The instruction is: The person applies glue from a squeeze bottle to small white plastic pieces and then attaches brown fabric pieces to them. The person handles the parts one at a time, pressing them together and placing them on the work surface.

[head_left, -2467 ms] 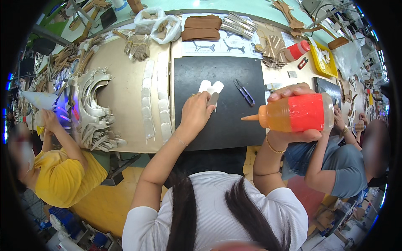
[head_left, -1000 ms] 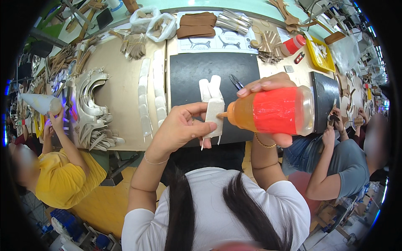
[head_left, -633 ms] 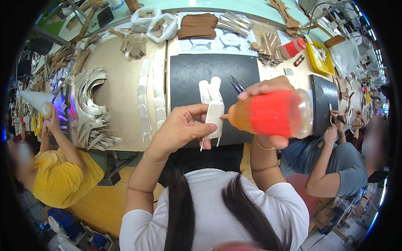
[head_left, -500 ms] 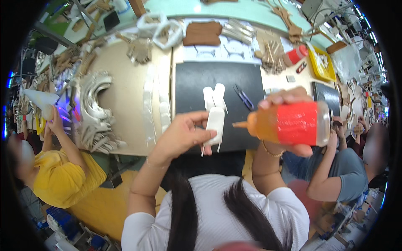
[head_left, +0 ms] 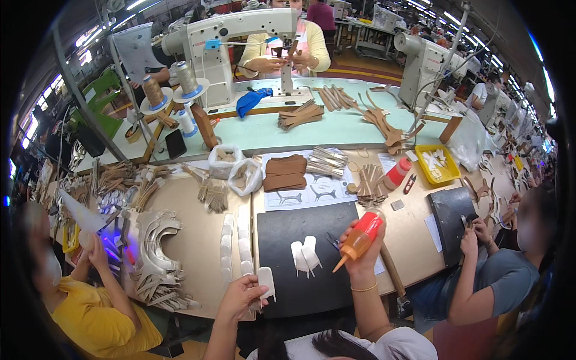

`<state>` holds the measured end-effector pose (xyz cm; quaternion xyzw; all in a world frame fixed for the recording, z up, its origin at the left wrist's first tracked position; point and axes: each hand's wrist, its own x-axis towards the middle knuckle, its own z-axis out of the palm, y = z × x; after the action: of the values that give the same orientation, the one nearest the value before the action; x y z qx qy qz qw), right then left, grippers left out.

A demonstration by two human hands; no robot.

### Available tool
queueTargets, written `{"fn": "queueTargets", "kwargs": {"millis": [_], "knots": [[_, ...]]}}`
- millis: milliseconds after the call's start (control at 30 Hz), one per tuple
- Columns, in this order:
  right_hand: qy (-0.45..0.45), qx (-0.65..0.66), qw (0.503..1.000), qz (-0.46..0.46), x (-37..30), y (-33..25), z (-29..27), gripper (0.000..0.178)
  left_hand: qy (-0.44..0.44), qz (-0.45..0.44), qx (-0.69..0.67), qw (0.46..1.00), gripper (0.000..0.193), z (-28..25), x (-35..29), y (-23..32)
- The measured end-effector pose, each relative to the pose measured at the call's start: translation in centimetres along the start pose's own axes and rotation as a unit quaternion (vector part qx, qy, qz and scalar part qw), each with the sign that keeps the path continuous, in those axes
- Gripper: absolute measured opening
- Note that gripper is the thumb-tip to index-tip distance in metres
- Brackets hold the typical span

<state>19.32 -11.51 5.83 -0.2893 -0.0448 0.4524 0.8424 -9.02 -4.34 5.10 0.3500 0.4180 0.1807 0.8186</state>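
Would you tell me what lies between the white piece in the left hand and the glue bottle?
In the head view, two white pieces lie on the black mat between the held piece and the bottle.

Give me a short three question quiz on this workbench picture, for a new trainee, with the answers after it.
1. True or false: the right hand holds an orange squeeze bottle with its nozzle pointing down at the black mat.
2. What does the left hand hold? A) scissors B) a small white piece C) a thread spool
3. How many white pieces lie together on the black mat near the bottle's nozzle?

Key: 1. True. 2. B, it is pinched at the mat's left edge. 3. Two, side by side.
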Motion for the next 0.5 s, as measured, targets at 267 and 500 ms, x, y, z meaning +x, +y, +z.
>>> {"fn": "queueTargets", "kwargs": {"millis": [267, 500], "knots": [[0.016, -0.012, 1.000, 0.006, -0.2, -0.1, -1.2, 0.065, -0.008, 0.006, 0.006, 1.000, 0.020, -0.2, 0.5, -0.5], [0.008, -0.011, 1.000, -0.009, -0.5, -0.1, -1.4, 0.068, 0.006, 0.014, 0.010, 1.000, 0.023, -1.2, -0.1, -1.3]]}}
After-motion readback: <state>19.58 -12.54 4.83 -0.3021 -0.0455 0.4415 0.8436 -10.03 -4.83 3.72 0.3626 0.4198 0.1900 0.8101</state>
